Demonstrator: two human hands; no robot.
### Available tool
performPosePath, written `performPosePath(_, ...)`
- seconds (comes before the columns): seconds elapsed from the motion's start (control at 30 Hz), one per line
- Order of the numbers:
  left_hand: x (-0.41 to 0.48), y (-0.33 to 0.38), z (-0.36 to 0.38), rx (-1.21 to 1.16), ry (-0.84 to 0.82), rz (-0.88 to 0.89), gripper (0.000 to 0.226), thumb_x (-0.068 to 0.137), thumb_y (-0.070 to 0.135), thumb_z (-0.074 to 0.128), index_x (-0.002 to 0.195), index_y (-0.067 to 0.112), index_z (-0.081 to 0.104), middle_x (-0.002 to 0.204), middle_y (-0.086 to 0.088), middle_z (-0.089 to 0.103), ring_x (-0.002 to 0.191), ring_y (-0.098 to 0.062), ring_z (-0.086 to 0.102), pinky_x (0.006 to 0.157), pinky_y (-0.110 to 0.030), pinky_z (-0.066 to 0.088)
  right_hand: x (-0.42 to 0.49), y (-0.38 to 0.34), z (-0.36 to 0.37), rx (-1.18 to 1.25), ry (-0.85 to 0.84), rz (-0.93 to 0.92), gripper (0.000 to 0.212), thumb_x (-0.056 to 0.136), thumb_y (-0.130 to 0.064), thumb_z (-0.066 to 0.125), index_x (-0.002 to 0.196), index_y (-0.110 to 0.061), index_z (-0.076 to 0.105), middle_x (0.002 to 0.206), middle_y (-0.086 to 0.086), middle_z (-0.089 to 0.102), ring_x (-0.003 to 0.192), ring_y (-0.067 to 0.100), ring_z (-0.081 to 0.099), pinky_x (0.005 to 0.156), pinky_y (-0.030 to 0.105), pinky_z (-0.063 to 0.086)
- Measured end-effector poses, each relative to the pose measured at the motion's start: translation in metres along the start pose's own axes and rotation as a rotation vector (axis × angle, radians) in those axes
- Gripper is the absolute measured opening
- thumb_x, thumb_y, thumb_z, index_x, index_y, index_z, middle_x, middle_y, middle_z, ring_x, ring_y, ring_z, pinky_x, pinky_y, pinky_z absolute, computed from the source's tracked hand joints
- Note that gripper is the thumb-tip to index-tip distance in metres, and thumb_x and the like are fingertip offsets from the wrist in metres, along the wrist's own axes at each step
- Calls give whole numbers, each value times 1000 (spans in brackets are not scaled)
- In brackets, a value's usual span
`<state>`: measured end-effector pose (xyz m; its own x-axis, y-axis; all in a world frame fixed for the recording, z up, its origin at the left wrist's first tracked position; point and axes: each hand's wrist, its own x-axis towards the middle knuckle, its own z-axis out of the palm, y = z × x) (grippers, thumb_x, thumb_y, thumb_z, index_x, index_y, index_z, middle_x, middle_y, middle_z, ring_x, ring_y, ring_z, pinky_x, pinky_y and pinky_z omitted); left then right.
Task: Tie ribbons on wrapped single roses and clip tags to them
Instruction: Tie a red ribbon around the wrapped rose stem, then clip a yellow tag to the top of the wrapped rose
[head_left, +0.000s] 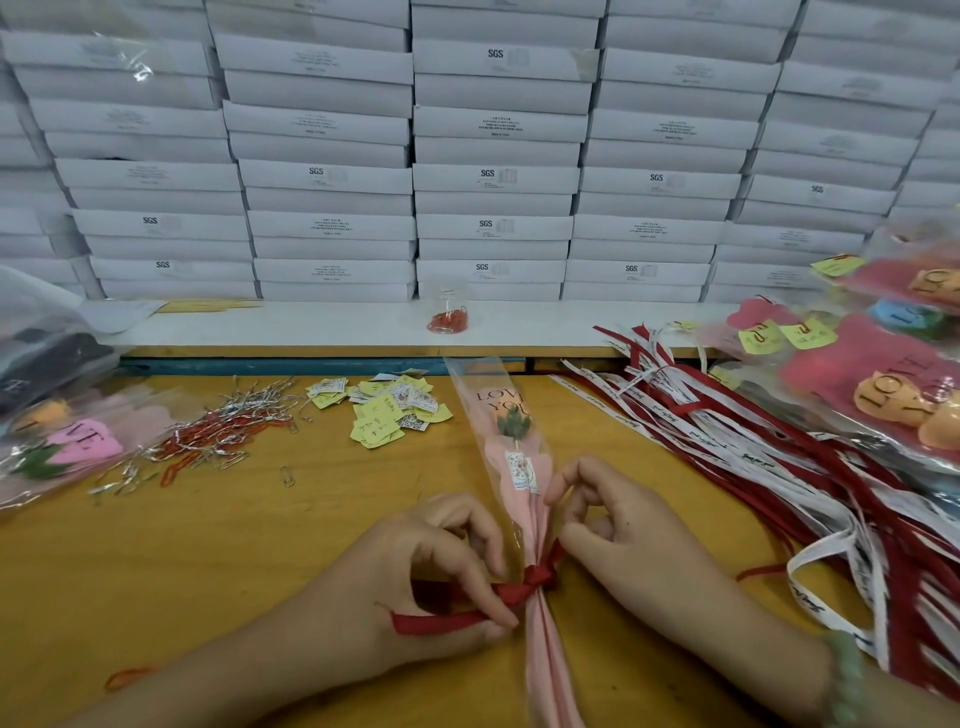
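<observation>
A single rose in pink paper and a clear sleeve (511, 467) lies lengthwise on the wooden table, bloom end pointing away from me. A red ribbon (535, 579) is knotted around its stem. My left hand (431, 587) pinches the ribbon's left tail between thumb and fingers. My right hand (618, 535) sits just right of the stem, its curled fingers at the ribbon's right side; how it grips is partly hidden. A round printed tag (521, 470) sits on the wrap above the knot.
Yellow and printed tags (387, 413) lie in a heap ahead, with paper clips and twist ties (208, 436) to the left. Red and white ribbons (753, 447) spread on the right beside wrapped roses (878, 374). More wrapped roses (62, 447) lie left. White boxes (493, 176) are stacked behind.
</observation>
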<state>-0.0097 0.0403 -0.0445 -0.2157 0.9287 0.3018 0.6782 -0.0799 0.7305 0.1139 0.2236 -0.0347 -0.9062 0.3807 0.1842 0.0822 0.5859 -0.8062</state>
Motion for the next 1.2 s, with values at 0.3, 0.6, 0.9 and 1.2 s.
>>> performPosePath(0.3, -4, 17, 1, -38, -196, -143, 57, 83, 69, 46, 137, 58, 33, 148, 40, 20, 141, 14, 7, 113, -27, 20, -3, 2, 1, 161, 51, -72, 13, 95, -15, 56, 102, -26, 59, 74, -13, 51, 46, 1, 39, 47, 14, 32)
performPosePath(0.6, -6, 19, 2, -78, -93, -47, 47, 92, 62, 44, 124, 32, 61, 114, 6, 63, 115, -21, 56, 97, -33, 43, 0, 3, -4, 62, 116, -110, 31, 91, -8, 56, 105, -34, 63, 105, -15, 60, 91, -4, 55, 73, 10, 39)
performPosePath(0.9, 2, 30, -1, -434, -345, -37, 33, 99, 29, 54, 108, 2, 70, 89, -8, 71, 83, -18, 65, 77, -29, 48, 0, 6, 0, 7, -78, -191, 41, 98, -26, 52, 130, -51, 51, 141, -39, 40, 140, -16, 14, 116, 27, 17)
performPosePath(1.2, 16, 9, -42, -429, 148, -191, 18, 96, 22, 56, 100, 19, 74, 97, -2, 74, 94, -14, 69, 76, -25, 55, 3, 8, -2, 15, -28, -81, 41, 96, -27, 54, 130, -48, 49, 136, -30, 48, 130, -11, 38, 106, 16, 35)
